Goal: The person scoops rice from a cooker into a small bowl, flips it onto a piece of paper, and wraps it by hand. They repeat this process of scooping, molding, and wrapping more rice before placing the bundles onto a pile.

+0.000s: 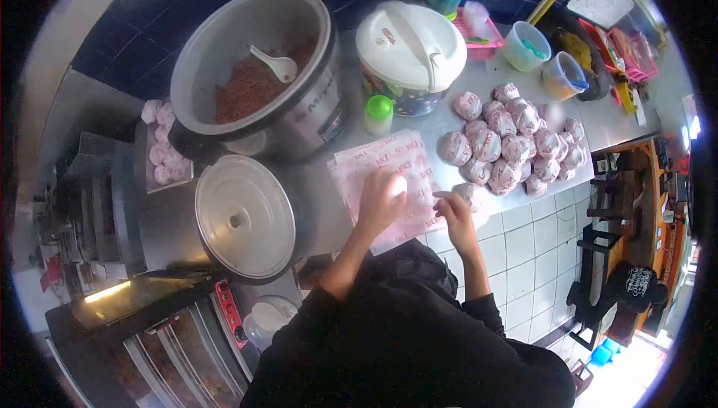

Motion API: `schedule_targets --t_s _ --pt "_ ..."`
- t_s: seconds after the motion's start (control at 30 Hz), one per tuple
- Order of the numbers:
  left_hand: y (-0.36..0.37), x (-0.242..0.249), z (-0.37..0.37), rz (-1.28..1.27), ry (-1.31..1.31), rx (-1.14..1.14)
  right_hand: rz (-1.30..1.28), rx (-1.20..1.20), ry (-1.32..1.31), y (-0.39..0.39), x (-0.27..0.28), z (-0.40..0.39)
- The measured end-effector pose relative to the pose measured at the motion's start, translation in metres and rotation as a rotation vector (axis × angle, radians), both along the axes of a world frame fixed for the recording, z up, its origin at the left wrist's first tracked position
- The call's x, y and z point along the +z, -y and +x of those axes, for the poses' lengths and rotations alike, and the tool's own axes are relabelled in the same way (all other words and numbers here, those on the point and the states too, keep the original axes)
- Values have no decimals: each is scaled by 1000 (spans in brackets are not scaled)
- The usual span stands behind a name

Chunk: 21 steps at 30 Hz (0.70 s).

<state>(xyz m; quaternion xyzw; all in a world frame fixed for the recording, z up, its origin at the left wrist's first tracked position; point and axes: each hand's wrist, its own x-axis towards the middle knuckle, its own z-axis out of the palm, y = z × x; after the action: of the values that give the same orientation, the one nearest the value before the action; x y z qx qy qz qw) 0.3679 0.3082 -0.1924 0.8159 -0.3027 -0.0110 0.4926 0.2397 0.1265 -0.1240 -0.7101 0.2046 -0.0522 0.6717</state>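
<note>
Wrapping papers [389,176] stacked on counter [449,120]; left hand [381,202] flat on them, fingers together; right hand [455,210] pinching paper edge, wrapped bundles [516,146] nearby.

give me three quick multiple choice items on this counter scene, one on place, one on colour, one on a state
1. Where does the left hand rest?
A. on the pink printed wrapper sheets
B. on the pot lid
C. in the rice cooker

2. What colour is the small bottle cap by the white lidded container?
A. red
B. green
C. black

3. The big grey rice cooker with the white spoon is:
A. lidded
B. open
C. tipped over

Answers: 1 A, the palm lies on the sheets. 2 B, the cap is bright green. 3 B, brown rice shows inside.
</note>
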Motion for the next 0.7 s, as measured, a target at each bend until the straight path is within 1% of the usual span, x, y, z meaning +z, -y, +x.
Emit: schedule_targets --t_s 0.03,0.07,0.1,0.17,0.2,0.23,0.27,0.33,0.37,0.43,0.47,0.53,0.57,0.63,0.67,0.7 --pt "7 -5 -15 241 160 -6 22 -4 -21 -2 -10 -8" --pt "12 -11 -26 480 320 -13 -54 54 -73 1 -17 -17" --pt "16 -7 -31 548 284 25 -67 83 -72 1 -22 -23" --pt "23 9 -28 584 253 14 -71 111 -73 5 -34 -32" --pt "19 10 -32 622 219 9 -81 107 -92 3 -37 -36" --pt "19 5 -32 690 262 12 -100 107 -96 8 -39 -33" --pt "20 1 -29 693 266 18 -98 112 -90 11 -41 -30" --pt "23 -7 -27 784 314 23 -295 78 -62 12 -38 -27" --pt "24 -12 -29 788 306 18 -290 79 -70 13 -38 -28" --pt "31 -5 -25 854 249 39 -562 79 -76 19 -39 -24" --pt "33 1 -21 855 248 43 -562 83 -74 22 -41 -25" --pt "34 17 -15 903 -15 12 -814 150 -23 28 -45 -24" --pt "33 22 -16 904 -11 21 -813 153 -14 31 -46 -25" --pt "26 28 -19 843 97 109 -981 370 96 35 -46 -25" --pt "23 30 -21 849 92 112 -974 376 97 33 -48 -26" --pt "22 38 -22 809 76 144 -998 481 94 31 -44 -25"
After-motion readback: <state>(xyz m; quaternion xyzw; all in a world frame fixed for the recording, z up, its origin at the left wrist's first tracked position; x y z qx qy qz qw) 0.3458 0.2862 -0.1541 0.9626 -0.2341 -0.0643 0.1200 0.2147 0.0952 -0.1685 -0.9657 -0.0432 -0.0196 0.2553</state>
